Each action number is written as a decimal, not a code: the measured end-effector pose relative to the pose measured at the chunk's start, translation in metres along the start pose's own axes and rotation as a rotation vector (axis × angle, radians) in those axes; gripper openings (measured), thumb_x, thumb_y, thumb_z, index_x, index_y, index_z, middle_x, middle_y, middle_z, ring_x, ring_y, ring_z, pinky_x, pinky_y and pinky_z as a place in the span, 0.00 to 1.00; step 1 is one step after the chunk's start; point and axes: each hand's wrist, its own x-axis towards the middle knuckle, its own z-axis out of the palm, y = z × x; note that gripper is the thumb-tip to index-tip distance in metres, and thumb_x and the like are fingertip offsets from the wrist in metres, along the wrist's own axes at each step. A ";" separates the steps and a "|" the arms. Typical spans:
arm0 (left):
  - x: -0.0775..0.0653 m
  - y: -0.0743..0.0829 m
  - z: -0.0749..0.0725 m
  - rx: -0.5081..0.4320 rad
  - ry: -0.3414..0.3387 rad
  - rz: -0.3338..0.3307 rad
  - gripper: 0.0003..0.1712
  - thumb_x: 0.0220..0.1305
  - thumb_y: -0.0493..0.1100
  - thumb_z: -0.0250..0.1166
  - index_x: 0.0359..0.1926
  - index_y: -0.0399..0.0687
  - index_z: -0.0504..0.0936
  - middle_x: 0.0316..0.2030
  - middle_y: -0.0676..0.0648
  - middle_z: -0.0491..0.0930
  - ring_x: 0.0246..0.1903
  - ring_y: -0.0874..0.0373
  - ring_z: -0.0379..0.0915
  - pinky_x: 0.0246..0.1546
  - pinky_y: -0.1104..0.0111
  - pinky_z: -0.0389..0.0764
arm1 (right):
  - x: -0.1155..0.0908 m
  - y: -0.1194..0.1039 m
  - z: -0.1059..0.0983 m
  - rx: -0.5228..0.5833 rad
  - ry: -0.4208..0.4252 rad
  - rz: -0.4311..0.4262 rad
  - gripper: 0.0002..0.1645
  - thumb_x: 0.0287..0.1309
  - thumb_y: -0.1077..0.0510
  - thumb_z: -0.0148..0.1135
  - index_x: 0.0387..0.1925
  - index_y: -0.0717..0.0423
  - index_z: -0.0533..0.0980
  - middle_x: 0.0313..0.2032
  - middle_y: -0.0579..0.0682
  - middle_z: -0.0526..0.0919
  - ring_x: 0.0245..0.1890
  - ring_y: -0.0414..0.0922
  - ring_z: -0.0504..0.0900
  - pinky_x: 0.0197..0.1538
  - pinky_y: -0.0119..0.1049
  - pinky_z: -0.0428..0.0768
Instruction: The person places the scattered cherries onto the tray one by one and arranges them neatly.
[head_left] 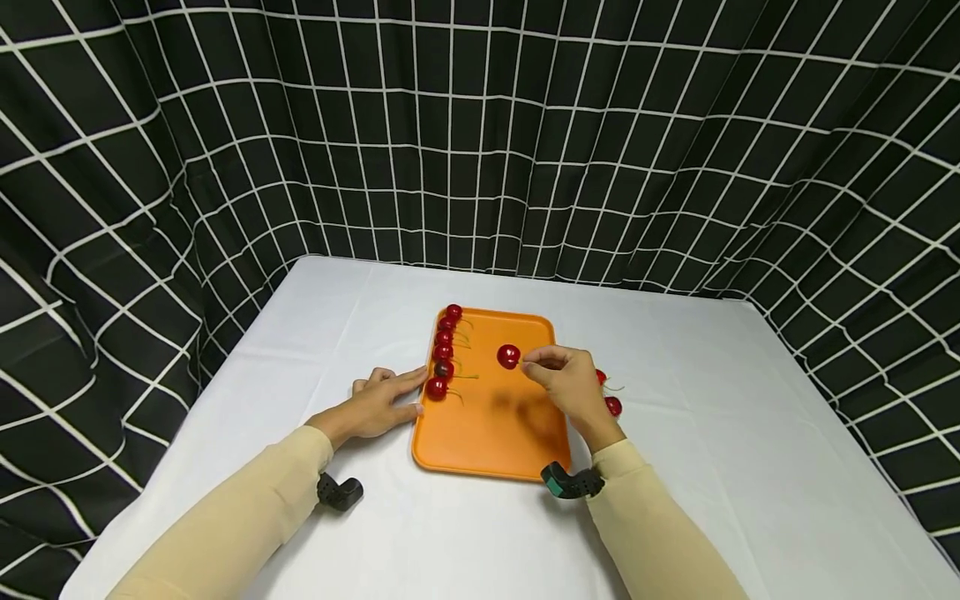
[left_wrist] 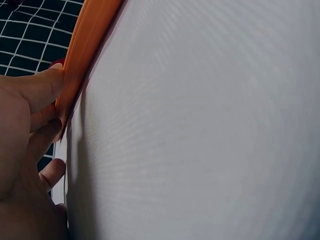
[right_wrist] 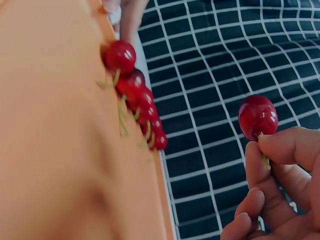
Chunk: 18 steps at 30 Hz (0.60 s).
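Note:
My right hand (head_left: 567, 379) pinches a red cherry (head_left: 508, 357) by its stem between thumb and forefinger, above the orange tray (head_left: 487, 442). In the right wrist view that cherry (right_wrist: 258, 117) hangs clear at the fingertips, while its shadow falls on the tray. Along the tray's left side runs a row of several red cherries (head_left: 444, 352), stems pointing right. My left hand (head_left: 378, 404) lies at the left rim, fingers extended. The left wrist view has its fingertips (left_wrist: 50, 85) against the tray's outer wall (left_wrist: 82, 55).
Just right of the tray, partly behind my right hand, lie two more cherries (head_left: 613, 406). A white cloth (head_left: 697, 433) covers the table. Dark curtains with a white grid (head_left: 480, 133) hang behind it and at both sides.

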 end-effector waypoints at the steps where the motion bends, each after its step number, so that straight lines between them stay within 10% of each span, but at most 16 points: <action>1: 0.000 0.000 0.000 -0.001 0.000 0.000 0.37 0.67 0.54 0.61 0.73 0.53 0.61 0.72 0.54 0.55 0.55 0.52 0.53 0.47 0.53 0.47 | 0.001 0.000 0.004 -0.004 -0.013 0.009 0.08 0.57 0.63 0.68 0.36 0.67 0.82 0.33 0.54 0.85 0.35 0.47 0.80 0.40 0.35 0.77; 18: 0.000 0.004 -0.002 0.013 -0.002 -0.004 0.37 0.67 0.54 0.61 0.73 0.51 0.61 0.72 0.52 0.56 0.56 0.51 0.53 0.48 0.53 0.49 | 0.003 0.010 0.066 -0.133 -0.180 -0.008 0.02 0.52 0.67 0.68 0.30 0.64 0.83 0.27 0.48 0.84 0.27 0.45 0.76 0.30 0.34 0.71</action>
